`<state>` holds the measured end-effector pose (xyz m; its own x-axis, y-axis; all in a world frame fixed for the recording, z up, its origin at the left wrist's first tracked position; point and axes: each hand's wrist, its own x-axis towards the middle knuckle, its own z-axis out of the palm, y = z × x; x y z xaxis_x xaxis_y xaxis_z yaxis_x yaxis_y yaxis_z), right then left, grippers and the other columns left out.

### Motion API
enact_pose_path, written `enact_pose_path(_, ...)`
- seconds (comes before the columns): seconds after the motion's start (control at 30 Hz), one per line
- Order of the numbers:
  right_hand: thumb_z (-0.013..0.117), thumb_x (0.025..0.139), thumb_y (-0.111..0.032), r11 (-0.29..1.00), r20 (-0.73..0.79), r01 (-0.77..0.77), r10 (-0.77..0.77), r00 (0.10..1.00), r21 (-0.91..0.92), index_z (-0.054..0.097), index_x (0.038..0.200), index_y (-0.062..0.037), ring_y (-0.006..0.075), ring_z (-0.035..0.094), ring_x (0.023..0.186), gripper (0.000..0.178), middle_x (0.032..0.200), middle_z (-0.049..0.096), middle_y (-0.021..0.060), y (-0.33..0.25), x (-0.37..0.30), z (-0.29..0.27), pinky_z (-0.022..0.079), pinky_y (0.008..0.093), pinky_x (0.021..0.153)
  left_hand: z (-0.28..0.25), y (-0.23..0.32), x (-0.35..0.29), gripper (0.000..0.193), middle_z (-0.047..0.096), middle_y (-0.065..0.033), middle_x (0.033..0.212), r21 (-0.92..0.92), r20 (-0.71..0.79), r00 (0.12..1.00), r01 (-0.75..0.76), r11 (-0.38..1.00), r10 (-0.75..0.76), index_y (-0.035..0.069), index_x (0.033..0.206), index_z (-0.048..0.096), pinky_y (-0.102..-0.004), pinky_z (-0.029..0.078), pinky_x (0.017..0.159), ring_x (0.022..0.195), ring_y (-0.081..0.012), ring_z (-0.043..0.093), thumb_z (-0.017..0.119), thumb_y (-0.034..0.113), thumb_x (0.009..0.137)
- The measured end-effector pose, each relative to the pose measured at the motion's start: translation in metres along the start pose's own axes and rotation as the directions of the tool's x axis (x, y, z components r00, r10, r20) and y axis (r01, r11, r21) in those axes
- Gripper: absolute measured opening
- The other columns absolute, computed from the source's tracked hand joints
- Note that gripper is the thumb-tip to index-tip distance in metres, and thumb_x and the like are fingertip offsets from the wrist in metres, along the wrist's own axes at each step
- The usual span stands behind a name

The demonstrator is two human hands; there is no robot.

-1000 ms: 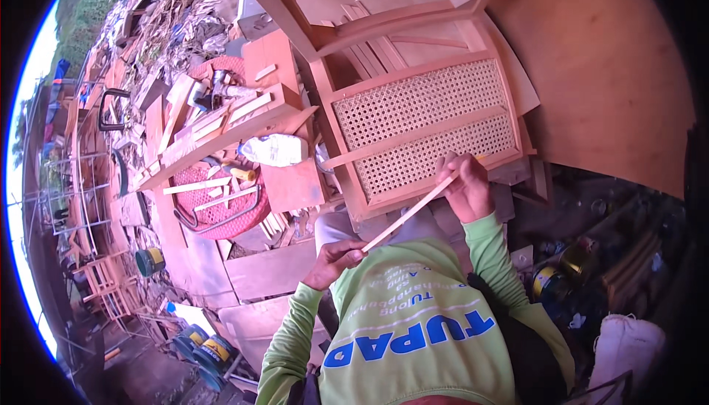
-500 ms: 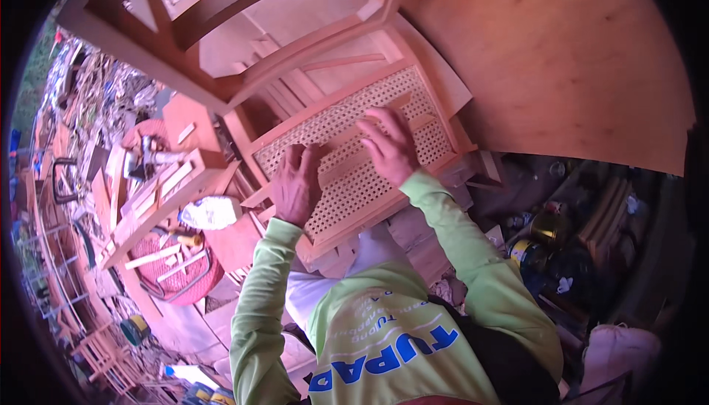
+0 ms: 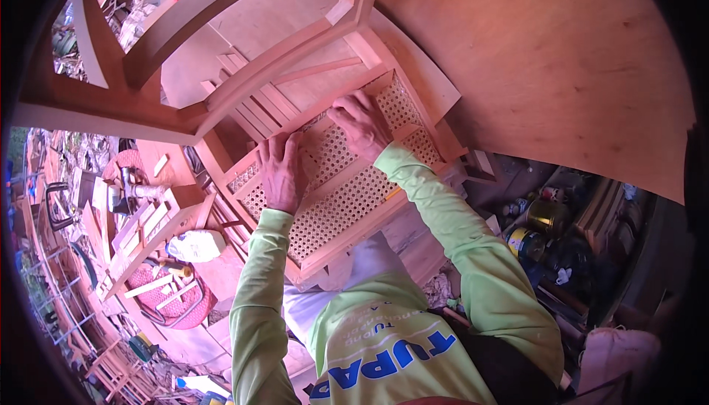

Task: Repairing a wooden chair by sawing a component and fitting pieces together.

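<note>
Left hand [image 3: 282,174] and right hand [image 3: 360,126], equally near, bend fingers at far long edge of cane panel [image 3: 330,155]; grip undetermined.

L hand [image 3: 283,176] + R hand [image 3: 362,128] over cane panel [image 3: 332,216]; bottle [image 3: 196,245] to L; can [image 3: 526,244], sack [image 3: 619,364] to R.

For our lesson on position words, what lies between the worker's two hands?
In the head view, a stretch of woven cane shows between the left hand and the right hand.

Pinkish light dims toward black, curved edges.
</note>
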<state>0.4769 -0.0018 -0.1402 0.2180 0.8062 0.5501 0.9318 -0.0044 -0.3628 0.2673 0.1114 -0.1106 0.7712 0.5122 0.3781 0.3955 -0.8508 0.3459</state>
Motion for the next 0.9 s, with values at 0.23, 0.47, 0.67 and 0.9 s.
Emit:
enact_pose_path(0.23,0.073,0.079,0.005,0.993,-0.012,-0.092,0.093,0.996,0.067,0.076,0.112,-0.0062,0.0307,0.06,0.113,0.035,0.119,0.065,0.0069,0.005,0.001,0.003,0.049,0.0476,0.093,0.005,0.002,0.008,0.032,0.066,-0.0106,0.123,0.015,-0.023,0.999,0.025,1.0,-0.025,0.011,0.127,0.072,-0.0486,0.049,0.1,0.111,-0.0341,0.059,0.07,0.009,0.095)
enact_pose_path(0.47,0.074,0.078,0.006,0.999,0.008,-0.041,0.04,0.999,0.033,0.077,0.109,-0.0054,0.0302,0.061,0.105,0.033,0.113,0.064,0.0065,0.008,0.007,0.0,0.049,0.047,0.09,0.012,0.001,0.002,0.031,0.066,-0.0075,0.125,-0.013,-0.034,0.995,0.091,0.996,-0.091,0.019,0.123,0.076,-0.0591,0.044,0.113,0.116,-0.0342,0.06,0.073,0.013,0.093)
enact_pose_path(0.67,0.074,0.08,0.005,0.999,-0.014,-0.045,0.045,0.999,0.022,0.077,0.108,-0.0041,0.0314,0.062,0.103,0.03,0.112,0.065,0.0071,0.012,0.006,0.001,0.05,0.0464,0.086,0.02,-0.003,-0.002,0.032,0.068,-0.0067,0.125,-0.039,-0.095,0.987,0.128,0.991,-0.132,0.02,0.121,0.079,-0.0532,0.045,0.11,0.115,-0.0327,0.06,0.075,0.012,0.091)
enact_pose_path(0.9,0.073,0.087,0.001,0.994,-0.058,-0.023,0.03,0.998,0.11,0.074,0.114,-0.0026,0.0351,0.061,0.102,0.028,0.112,0.063,0.0128,0.01,0.003,0.028,0.052,0.0485,0.09,0.005,-0.007,-0.004,0.033,0.068,-0.0081,0.122,0.004,-0.121,0.989,0.087,0.996,-0.086,0.017,0.116,0.08,-0.0551,0.043,0.107,0.119,-0.0353,0.06,0.073,0.018,0.083)
